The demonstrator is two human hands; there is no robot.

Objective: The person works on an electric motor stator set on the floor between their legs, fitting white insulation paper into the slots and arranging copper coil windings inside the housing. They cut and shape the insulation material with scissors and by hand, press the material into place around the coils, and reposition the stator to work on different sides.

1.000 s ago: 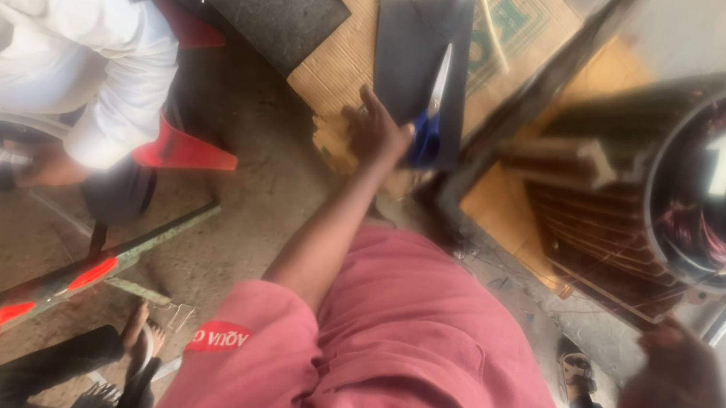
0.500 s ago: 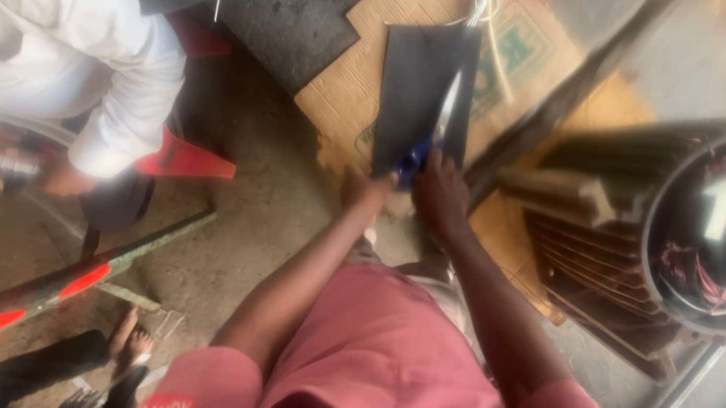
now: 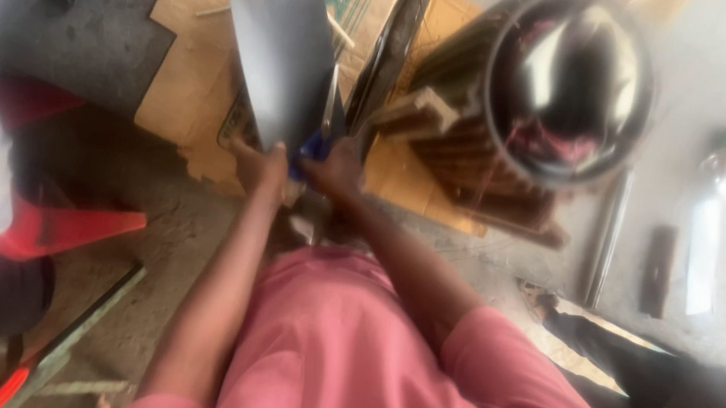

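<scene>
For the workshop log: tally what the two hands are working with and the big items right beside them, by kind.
Grey sheets: 1, held at its lower edge by the left hand
Blue-handled scissors: 1, in the right hand
Flattened cardboard pieces: 1
Round motor stators: 1
Total: 4

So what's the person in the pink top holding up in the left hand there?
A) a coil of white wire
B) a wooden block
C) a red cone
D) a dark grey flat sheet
D: the left hand grips the lower edge of a dark grey flat sheet, raised over the cardboard, while the right hand holds blue-handled scissors at its edge.
</scene>
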